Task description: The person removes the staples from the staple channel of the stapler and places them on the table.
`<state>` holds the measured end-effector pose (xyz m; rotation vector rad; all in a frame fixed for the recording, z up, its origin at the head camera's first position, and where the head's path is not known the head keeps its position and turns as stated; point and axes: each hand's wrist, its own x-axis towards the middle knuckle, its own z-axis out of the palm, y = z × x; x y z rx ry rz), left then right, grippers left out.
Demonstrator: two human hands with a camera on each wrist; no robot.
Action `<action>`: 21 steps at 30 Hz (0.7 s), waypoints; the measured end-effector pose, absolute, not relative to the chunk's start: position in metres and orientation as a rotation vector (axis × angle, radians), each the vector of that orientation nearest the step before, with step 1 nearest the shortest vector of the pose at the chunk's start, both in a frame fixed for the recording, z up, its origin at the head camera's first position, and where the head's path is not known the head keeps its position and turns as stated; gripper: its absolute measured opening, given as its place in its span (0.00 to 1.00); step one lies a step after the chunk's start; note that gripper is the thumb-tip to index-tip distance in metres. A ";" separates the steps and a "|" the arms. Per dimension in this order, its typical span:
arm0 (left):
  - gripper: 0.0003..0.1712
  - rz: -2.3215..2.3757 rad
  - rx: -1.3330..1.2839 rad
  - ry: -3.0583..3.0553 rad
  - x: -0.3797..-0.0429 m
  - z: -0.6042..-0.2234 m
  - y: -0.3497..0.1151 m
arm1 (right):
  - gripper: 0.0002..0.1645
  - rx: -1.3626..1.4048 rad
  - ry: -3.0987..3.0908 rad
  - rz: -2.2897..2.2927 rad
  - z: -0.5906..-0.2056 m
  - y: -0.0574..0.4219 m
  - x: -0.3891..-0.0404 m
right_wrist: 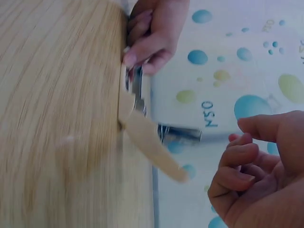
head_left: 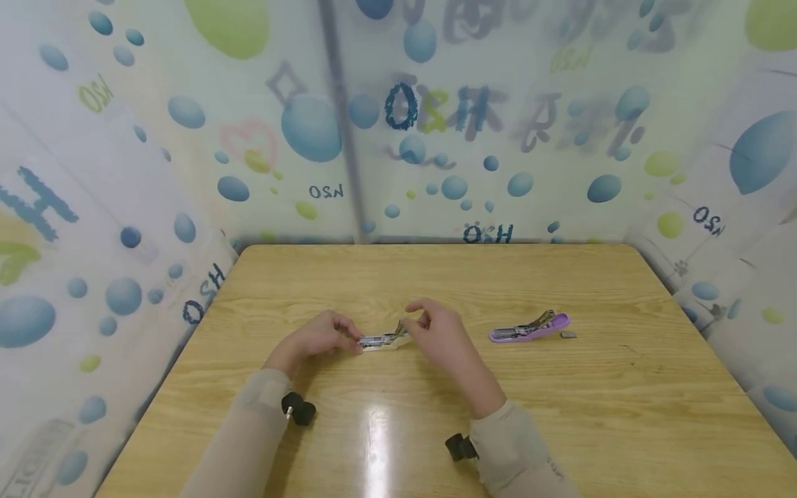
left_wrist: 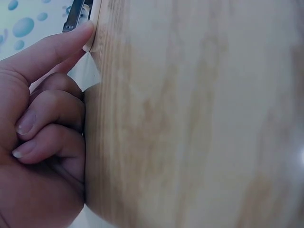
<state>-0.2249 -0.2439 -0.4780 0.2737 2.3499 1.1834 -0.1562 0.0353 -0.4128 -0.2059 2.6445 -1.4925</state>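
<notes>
Lying on the table [head_left: 373, 277] between the two hands, a cream stapler [head_left: 380, 342] has its long axis running left to right across the head view, its right end angled slightly away from the person. One end points at the left hand [head_left: 319, 337], whose thumb and finger pinch it, the remaining fingers curled in toward the palm. At the other end the cream shell slopes up off the table, and beside it a metal piece [right_wrist: 180, 134] stands up steeply. The right hand [head_left: 443, 340] hovers near that raised end; the right wrist view shows a gap between them, the fingers loosely bent, thumb and forefinger narrowly apart, nothing visible in their grasp. From the head camera this hand hides part of the stapler's right end.

Past the right hand lies a purple stapler [head_left: 528, 330], its axis nearly parallel and its metal piece likewise raised toward the right. A small grey piece [head_left: 569, 335] sits just beside its right end. Behind the table rises a bubble-patterned wall [head_left: 454, 187].
</notes>
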 end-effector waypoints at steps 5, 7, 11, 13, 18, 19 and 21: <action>0.12 1.161 0.286 2.366 -0.225 -0.477 -0.244 | 0.11 -0.254 2.600 -1.542 -0.410 0.010 -0.152; 0.11 1.153 0.296 2.370 -0.225 -0.477 -0.244 | 0.12 -0.265 2.579 -1.524 -0.416 0.000 -0.153; 0.11 1.162 0.311 2.365 -0.224 -0.479 -0.245 | 0.13 -0.268 2.553 -1.463 -0.434 -0.016 -0.156; 0.10 1.170 0.312 2.360 -0.223 -0.480 -0.245 | 0.14 -0.259 2.537 -1.446 -0.442 -0.021 -0.156; 0.08 1.186 0.306 2.351 -0.222 -0.476 -0.244 | 0.16 -0.220 2.509 -1.434 -0.453 -0.027 -0.156; 0.08 1.189 0.307 2.350 -0.222 -0.476 -0.243 | 0.17 -0.213 2.513 -1.430 -0.454 -0.028 -0.156; 0.08 1.190 0.311 2.350 -0.222 -0.475 -0.243 | 0.17 -0.203 2.528 -1.424 -0.456 -0.029 -0.157</action>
